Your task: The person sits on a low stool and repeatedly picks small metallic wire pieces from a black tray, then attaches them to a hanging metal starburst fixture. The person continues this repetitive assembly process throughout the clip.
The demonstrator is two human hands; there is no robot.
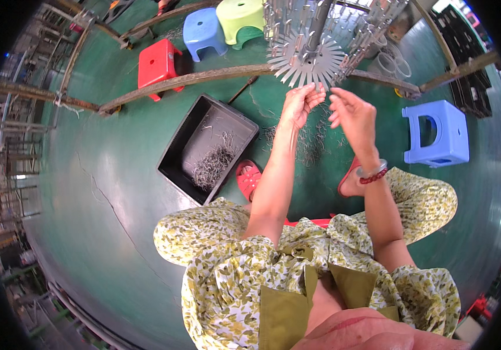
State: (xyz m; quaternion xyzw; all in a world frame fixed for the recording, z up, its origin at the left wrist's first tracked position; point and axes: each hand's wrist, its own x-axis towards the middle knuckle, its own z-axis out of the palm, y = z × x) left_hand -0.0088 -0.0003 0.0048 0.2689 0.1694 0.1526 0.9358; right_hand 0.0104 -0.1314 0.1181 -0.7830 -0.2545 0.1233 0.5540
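Tray point(187, 129): black plastic, rectangular, on the green floor; holds a loose heap of thin grey wire pieces point(211, 166). More wire lies scattered on the floor point(309, 143) beside it.
Rack point(308, 57): metal, a round disc of radiating flat tabs on a central post.
Left hand point(300, 105): fingers loosely curled, tips at the disc's lower edge; whether it grips a wire cannot be told.
Right hand point(352, 114): fingers spread apart, just below the disc.
Stools: red point(157, 63), blue point(437, 133), moulded plastic.
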